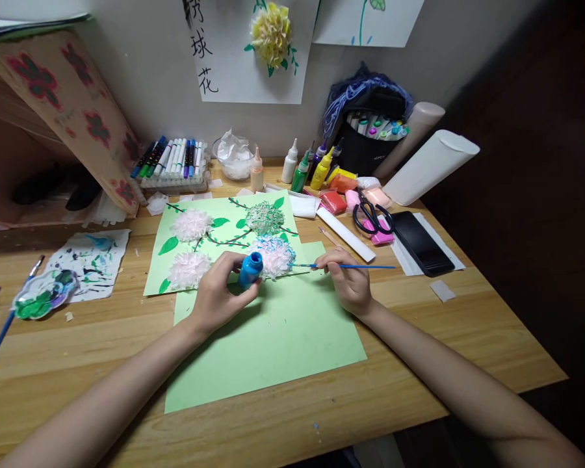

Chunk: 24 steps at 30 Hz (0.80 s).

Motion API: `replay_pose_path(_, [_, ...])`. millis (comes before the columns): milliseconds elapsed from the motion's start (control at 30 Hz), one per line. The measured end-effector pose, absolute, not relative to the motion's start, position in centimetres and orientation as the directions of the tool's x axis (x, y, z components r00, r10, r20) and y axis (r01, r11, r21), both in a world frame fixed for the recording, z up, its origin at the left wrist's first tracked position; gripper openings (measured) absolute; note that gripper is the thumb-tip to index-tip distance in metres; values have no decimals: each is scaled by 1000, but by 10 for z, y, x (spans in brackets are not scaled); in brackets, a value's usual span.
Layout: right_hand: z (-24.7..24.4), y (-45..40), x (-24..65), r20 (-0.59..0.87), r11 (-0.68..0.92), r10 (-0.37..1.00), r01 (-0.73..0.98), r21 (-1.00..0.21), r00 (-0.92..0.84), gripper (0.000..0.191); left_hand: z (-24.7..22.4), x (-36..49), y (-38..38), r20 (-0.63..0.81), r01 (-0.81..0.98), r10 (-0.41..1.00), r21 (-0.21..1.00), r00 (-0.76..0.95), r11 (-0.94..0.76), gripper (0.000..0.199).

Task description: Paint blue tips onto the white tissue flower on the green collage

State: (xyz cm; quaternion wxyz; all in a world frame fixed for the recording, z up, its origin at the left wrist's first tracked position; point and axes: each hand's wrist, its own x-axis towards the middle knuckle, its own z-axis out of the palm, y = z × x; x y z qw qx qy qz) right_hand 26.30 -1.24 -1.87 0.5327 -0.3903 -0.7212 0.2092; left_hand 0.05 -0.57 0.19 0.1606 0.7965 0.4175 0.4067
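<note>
My left hand [223,292] is closed around a small uncapped blue paint bottle [250,272], held over the green artwork sheet [156,281]. In my right hand [347,278] a thin blue paintbrush [370,266] is pinched, its tip touching the right edge of a ruffled paper flower [273,258]. Blue dabs cover the upper and right parts of that flower; its rest is pale pink. Two pale pink flowers [190,270] and a green-tinted flower [264,218] share the sheet with painted leaves and stems. A second green sheet [268,351] lies underneath.
At left are a palette [43,296] with green paint, another brush [2,338] and a stained tissue [112,260]. Paint bottles [301,172], markers [173,158], scissors [373,218] and a phone [422,244] stand or lie along the back and right. A cardboard box [73,97] borders the left.
</note>
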Motion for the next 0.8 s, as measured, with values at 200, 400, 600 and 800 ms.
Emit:
replay_pose_path(200, [-21,-10,264,522,503,852,221,-836,36,20,2,0,-5,509,536,798,596,324,-598,24])
replay_pose_path(400, [-21,-9,265,510,492,860,269,-828,-6,20,1,0,-5,512,544,796,588,323,-599,22])
replay_pose_path(600, [-20,-10,263,484,480,874,214,-851,-38,21,3,1,-5,498,540,806,603,320,-587,22])
replay_pose_path(800, [-19,-9,264,478,461,876,183,-868,60,22,3,1,-5,509,536,799,599,319,-595,22])
